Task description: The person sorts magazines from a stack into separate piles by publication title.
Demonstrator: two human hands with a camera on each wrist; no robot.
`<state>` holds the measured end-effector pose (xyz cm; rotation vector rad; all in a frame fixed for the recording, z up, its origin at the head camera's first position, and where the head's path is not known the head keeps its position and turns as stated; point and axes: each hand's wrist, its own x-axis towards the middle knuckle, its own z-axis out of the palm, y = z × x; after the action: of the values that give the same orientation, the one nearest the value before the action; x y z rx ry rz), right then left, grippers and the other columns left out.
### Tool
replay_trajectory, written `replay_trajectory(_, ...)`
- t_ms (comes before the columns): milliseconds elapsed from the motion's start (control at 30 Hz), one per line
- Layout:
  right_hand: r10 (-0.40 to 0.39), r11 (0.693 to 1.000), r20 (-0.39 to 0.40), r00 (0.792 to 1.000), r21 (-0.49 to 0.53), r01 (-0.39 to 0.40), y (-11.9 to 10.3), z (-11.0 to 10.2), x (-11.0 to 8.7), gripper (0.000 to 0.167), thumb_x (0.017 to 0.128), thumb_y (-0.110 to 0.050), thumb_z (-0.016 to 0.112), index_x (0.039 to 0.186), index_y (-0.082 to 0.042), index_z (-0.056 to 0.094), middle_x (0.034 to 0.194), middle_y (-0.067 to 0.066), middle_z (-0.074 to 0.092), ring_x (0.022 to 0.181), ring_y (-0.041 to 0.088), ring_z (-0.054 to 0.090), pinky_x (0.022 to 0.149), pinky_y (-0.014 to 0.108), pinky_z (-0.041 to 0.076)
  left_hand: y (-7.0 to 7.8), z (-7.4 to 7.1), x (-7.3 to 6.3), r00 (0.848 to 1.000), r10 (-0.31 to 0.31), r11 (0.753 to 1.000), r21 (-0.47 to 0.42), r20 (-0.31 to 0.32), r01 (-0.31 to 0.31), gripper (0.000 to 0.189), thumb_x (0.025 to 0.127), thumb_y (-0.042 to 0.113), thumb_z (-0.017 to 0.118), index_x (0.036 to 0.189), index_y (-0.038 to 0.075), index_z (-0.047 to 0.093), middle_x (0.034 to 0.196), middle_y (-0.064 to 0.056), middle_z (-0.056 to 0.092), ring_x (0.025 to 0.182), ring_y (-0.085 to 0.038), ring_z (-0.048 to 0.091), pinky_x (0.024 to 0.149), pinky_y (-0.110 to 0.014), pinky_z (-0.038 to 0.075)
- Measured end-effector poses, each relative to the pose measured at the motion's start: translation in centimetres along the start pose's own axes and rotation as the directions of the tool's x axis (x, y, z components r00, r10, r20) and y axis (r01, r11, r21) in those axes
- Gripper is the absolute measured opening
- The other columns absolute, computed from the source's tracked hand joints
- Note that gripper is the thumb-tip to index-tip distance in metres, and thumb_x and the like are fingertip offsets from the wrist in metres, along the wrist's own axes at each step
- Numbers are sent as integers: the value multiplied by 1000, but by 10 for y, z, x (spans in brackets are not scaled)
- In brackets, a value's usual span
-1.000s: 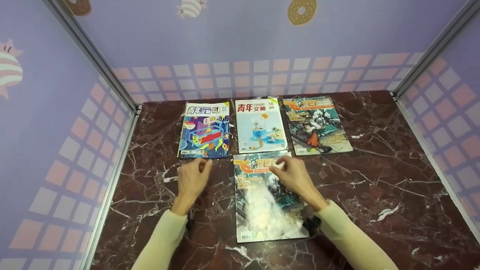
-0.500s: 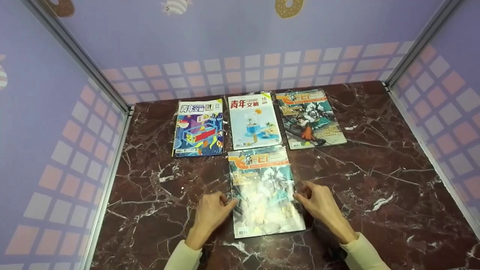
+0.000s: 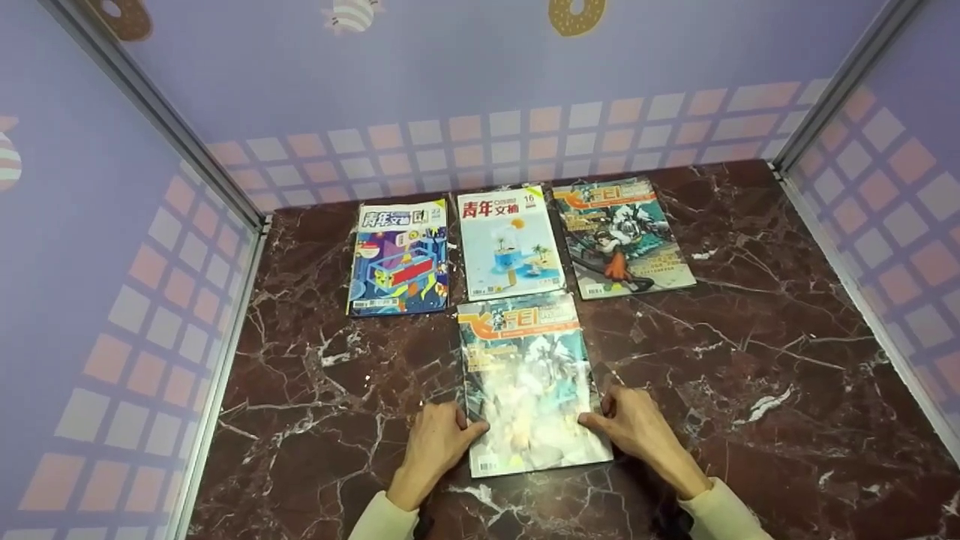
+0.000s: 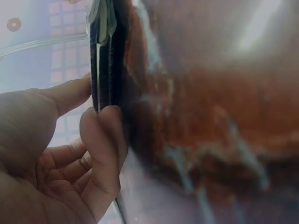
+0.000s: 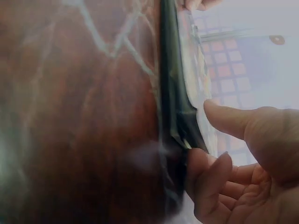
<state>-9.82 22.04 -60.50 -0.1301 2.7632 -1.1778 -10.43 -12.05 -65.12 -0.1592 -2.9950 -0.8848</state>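
A glossy magazine (image 3: 529, 375) with an orange title band lies at the near middle of the table in the head view, light glaring off its cover. My left hand (image 3: 435, 444) pinches its left edge, thumb on the cover and curled fingers at the underside. On the opposite edge my right hand (image 3: 637, 426) holds it the same way, thumb on top. Edge-on, the magazine (image 4: 103, 56) shows several page layers beside the left fingers (image 4: 100, 154) in the left wrist view. The right wrist view shows slightly parted layers of the magazine (image 5: 180, 88) by the right thumb (image 5: 229, 116).
Behind lie three magazines in a row: a purple-blue one (image 3: 401, 262), a pale blue and white one (image 3: 511, 244), and one (image 3: 626, 240) matching the held cover. Purple patterned panels (image 3: 480, 67) enclose the dark red marbled table (image 3: 750, 360) at the back and sides.
Both hands have come down from the magazine's upper part to its lower side edges, and the thumbs now lie over the cover. The magazines keep their arrangement; the head view has shifted slightly.
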Motion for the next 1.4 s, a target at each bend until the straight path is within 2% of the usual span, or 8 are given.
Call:
replay_trajectory(233,-62,998,-51,997,16,63,25,22,1,53,85,-55,89,68,-21,53,58,-14,39,49,5,34,49,22,30,9,-4,-7,1000,-20,997,-77,12,21,55,82,52,93,57,24,52,50,13,44,45,-6,41,49,-24,37)
replay_trajectory(333,-43,998,-47,998,36,45,29,25,2,50,87,-48,90,68,-22,52,59,-14,37,50,4,34,49,22,30,15,-6,-10,998,8,997,-73,-55,-12,54,81,48,94,57,20,53,49,9,48,46,-9,44,49,-28,38)
replay_trajectory(500,-28,997,-62,998,76,32,19,18,-1,41,88,-25,89,69,-18,53,60,-11,40,52,7,37,49,26,30,17,3,-7,996,-26,1000,-18,-87,25,50,81,47,94,64,21,54,54,7,52,47,-11,47,47,-28,37)
replay_trajectory(667,83,987,-36,996,140,-77,-4,6,-5,34,88,-10,84,69,-15,56,61,-8,46,55,6,41,53,21,32,23,2,-2,997,-59,996,-73,-41,56,52,80,44,93,61,24,50,52,12,45,46,-8,43,47,-25,36)
replay_trajectory(833,151,970,-22,988,196,-144,-4,2,-7,29,90,-9,86,74,-11,62,62,-7,47,56,4,41,55,21,33,42,-17,-7,996,-45,956,-287,83,67,53,87,29,91,55,21,49,45,16,43,37,1,40,40,-20,35)
replay_trajectory(967,156,958,-71,985,256,-133,-2,-1,-8,21,89,-8,87,77,-9,69,62,-6,53,56,4,43,58,21,35,60,-34,-6,968,-39,896,-420,249,144,42,90,21,87,61,18,56,44,11,55,32,2,48,36,-18,37)
replay_trajectory(1067,148,955,-112,983,276,-113,0,-3,-9,18,88,-8,88,79,-10,73,63,-3,59,55,4,45,58,21,36,69,-41,-4,948,-38,896,-410,315,172,40,87,22,87,65,20,53,48,13,52,36,3,46,43,-19,38)
replay_trajectory(1400,128,961,-220,967,270,-65,6,-10,-6,15,87,-7,88,79,-11,76,63,0,64,57,4,48,61,21,38,80,-34,3,978,-2,933,-350,210,77,41,85,18,90,69,16,52,56,10,48,50,-5,43,54,-19,36)
